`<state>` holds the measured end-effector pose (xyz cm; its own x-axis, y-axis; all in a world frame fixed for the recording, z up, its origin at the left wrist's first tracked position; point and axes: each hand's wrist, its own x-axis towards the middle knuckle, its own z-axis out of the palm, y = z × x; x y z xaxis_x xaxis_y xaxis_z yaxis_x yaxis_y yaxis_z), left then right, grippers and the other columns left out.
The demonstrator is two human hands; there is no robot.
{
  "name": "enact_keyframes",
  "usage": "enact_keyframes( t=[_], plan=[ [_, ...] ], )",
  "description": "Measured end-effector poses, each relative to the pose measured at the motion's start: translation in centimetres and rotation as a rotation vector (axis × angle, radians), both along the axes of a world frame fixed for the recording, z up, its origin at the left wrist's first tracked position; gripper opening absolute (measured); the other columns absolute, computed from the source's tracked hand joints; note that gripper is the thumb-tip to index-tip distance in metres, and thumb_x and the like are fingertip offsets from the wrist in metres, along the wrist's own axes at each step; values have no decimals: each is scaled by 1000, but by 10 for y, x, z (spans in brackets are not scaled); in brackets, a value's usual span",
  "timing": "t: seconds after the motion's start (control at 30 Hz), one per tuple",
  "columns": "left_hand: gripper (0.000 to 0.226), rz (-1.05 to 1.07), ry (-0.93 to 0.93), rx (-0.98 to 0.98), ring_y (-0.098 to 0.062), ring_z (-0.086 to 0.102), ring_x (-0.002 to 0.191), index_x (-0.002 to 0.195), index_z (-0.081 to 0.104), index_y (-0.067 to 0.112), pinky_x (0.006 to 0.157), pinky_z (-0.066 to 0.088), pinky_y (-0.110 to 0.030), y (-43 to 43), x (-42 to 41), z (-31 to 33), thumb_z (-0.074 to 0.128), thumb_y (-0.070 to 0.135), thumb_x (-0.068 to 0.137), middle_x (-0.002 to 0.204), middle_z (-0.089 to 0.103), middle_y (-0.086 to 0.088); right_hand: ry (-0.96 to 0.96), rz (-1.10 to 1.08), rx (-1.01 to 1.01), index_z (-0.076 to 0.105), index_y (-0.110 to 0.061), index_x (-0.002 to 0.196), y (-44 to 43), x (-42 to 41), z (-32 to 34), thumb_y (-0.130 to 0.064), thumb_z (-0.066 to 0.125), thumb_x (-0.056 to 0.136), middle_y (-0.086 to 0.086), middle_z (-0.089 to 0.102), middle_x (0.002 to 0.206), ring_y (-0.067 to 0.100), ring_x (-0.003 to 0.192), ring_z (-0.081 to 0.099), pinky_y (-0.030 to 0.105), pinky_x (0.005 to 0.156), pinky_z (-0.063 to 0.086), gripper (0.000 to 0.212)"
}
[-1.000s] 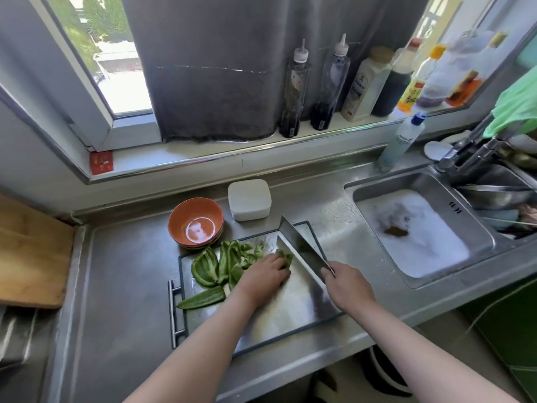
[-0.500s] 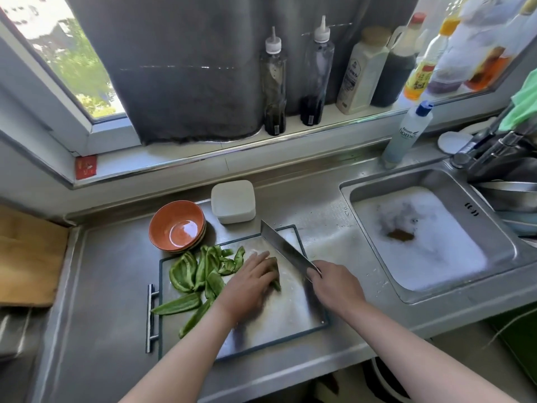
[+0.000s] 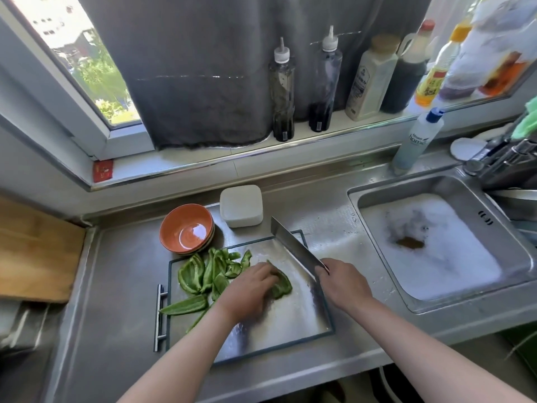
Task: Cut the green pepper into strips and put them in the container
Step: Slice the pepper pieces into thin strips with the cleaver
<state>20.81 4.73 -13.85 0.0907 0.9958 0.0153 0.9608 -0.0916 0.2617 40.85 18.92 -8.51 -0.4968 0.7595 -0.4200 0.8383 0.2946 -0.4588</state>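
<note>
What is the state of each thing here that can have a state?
left hand, holds down the pepper piece on the cutting board
right hand, grips the cleaver
cleaver, lifted, tilted, apart from the pepper piece
pepper pile, wide pieces, left on the board
white container, closed
orange bowl, upright, empty
sink, full of foam

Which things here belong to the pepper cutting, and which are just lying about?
Job: left hand holding pepper piece; right hand gripping cleaver; cutting board; cut pepper pile; orange bowl, white lidded box (possible containers).
Lying about: sill bottles; dish soap; foamy sink; wooden board.
</note>
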Motion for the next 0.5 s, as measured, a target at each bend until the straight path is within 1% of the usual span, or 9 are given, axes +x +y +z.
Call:
enact_keyframes(
  t=[0.07, 0.1, 0.13, 0.2, 0.23, 0.3, 0.37, 0.43, 0.5],
  plan=[
    [56, -64, 4, -62, -22, 45, 132, 129, 60, 16, 112, 33, -32, -2, -3, -6, 30, 29, 85, 139, 54, -4, -2, -2, -14, 50, -26, 75, -7, -2, -1, -36, 42, 103, -9, 59, 74, 23, 77, 58, 31, 58, 37, 31],
    [54, -64, 6, -70, -22, 42, 137, 135, 57, 15, 115, 27, -31, -2, -5, -10, 32, 29, 89, 144, 51, -4, -6, -2, -19, 52, -26, 78, -11, -3, -1, -37, 42, 103, -9, 61, 76, 22, 78, 59, 31, 59, 38, 29],
    [49, -62, 25, -58, -21, 42, 137, 137, 55, 16, 115, 26, -31, -1, -7, -16, 39, 27, 92, 144, 51, -3, -12, 0, -21, 55, -27, 82, -15, -4, -1, -38, 42, 103, -9, 63, 80, 22, 80, 58, 31, 61, 39, 27],
    [43, -71, 33, -10, -21, 51, 129, 132, 58, 17, 110, 40, -32, 2, -8, -26, 63, 20, 89, 136, 58, -2, -14, -5, -22, 60, -30, 92, -22, -7, -3, -39, 42, 103, -5, 67, 91, 22, 85, 58, 31, 67, 41, 23],
    [42, -84, 13, 19, -22, 56, 123, 126, 62, 16, 104, 48, -33, 2, -7, -30, 70, 18, 85, 128, 61, -3, -8, -5, -25, 61, -31, 95, -25, -8, -4, -39, 42, 103, -4, 68, 94, 23, 88, 59, 32, 69, 43, 22],
    [32, -119, -22, 105, -24, 59, 110, 114, 66, 12, 93, 52, -34, 3, -3, -31, 73, 12, 82, 115, 64, -6, 1, 8, -33, 62, -28, 96, -32, -11, -6, -38, 42, 103, -3, 69, 95, 24, 92, 62, 33, 72, 48, 24],
    [26, -130, -42, 185, -23, 58, 102, 108, 69, 9, 88, 53, -32, 1, 3, -36, 68, 6, 82, 107, 63, -7, -11, 37, -16, 65, -27, 101, -40, -14, -7, -38, 41, 103, -2, 70, 95, 25, 93, 63, 33, 73, 49, 26],
    [30, -115, -51, 244, -22, 55, 101, 107, 70, 7, 85, 54, -30, -2, 6, -43, 70, 3, 77, 104, 64, -7, -25, 67, 32, 64, -30, 107, -46, -15, -8, -38, 40, 104, -1, 70, 98, 26, 96, 63, 33, 73, 47, 27],
    [42, -78, -69, 246, -21, 52, 105, 109, 69, 7, 83, 55, -29, -3, 8, -50, 81, 2, 69, 105, 63, -7, -36, 83, 86, 63, -32, 113, -50, -15, -9, -40, 38, 104, 0, 71, 99, 27, 97, 63, 34, 74, 47, 27]
  ],
)
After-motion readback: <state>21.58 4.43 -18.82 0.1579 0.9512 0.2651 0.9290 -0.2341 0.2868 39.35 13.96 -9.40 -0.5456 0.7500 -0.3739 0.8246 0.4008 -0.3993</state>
